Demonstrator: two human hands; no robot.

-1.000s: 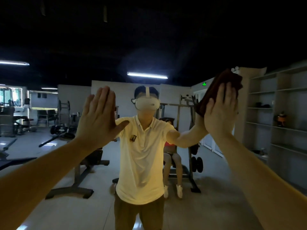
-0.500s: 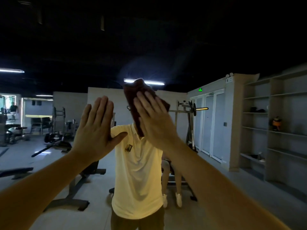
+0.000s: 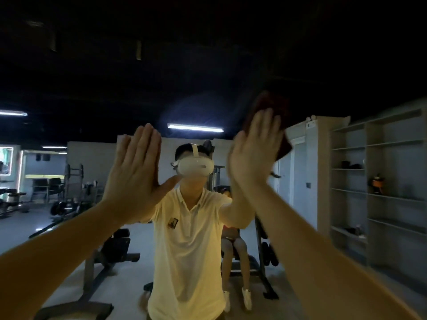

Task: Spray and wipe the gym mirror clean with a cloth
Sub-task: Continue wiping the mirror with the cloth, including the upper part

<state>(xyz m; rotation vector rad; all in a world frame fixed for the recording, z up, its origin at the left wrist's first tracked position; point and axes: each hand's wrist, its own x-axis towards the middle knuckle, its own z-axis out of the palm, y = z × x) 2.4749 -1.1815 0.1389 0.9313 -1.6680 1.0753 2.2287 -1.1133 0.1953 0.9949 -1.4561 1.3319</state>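
Left hand [image 3: 136,176] is seen flat, fingers straight and together, thumb spread, nothing held. It appears to be braced on the mirror [image 3: 92,72], L of centre.

Centre: the person [image 3: 231,211] is reflected, w/ white headset [image 3: 196,166] and pale polo [image 3: 187,262].

Right hand [image 3: 251,158] is raised just R of the headset reflection, fingers straight, palm laid on the cloth [image 3: 280,144]. The cloth is pressed to the glass at upper R, and dark red fabric is seen above the fingertips and at the hand's R edge. Hand + cloth are motion-blurred, so a wipe stroke is judged to be in progress.

Far R: a shelving unit [image 3: 374,185] is reflected.

Progress: wiping is judged as under way. No spray bottle is seen in frame, so spraying is prob. done for this patch, but that can't be confirmed. No streaks or droplets can be made out in the dim glass, so cleaned vs. uncleaned area can't be told. Lower glass and far edges are presumably left.

Writing: none legible. A small badge [image 3: 172,222] on the polo chest is too small to be read. No brand is made out on headset or cloth.
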